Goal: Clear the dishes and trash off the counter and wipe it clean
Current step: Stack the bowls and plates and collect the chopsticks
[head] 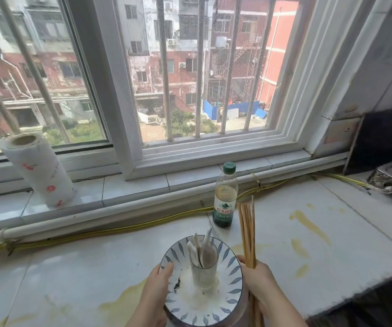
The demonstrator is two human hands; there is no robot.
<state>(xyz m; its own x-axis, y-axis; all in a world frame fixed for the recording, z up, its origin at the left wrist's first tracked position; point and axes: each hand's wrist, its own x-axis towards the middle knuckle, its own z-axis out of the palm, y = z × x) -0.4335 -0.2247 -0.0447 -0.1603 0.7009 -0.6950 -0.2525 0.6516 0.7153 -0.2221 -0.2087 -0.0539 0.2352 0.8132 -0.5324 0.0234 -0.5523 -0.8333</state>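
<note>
- The plate (234, 282), white with blue leaves round its rim, is held at the bottom middle of the view, above the near part of the counter (119, 256).
- A clear glass (204, 274) stands upright in the middle of the plate, and several white spoons (205, 249) lean inside it, handles up.
- The plate's bare face shows smears and a dark scrap near its left rim.
- The left hand (155, 293) grips the plate's left rim with the thumb lying over the edge. The other fingers are under the plate and hidden.
- The right hand (258, 279), just right of the plate, has its fingers curled round a bundle of wooden chopsticks (247, 232) that point up.
- Beyond the plate stands a capped bottle (224, 199) holding pale liquid, close to the chopstick tips.
- Yellow stains (308, 223) streak the counter right of the plate and below it to the left. The counter's edge falls away to the right.
- Far left of the plate, a paper towel roll (39, 171) stands on the window sill (131, 185).
- Something pinkish sits under the plate's right rim, too cut off to tell.
</note>
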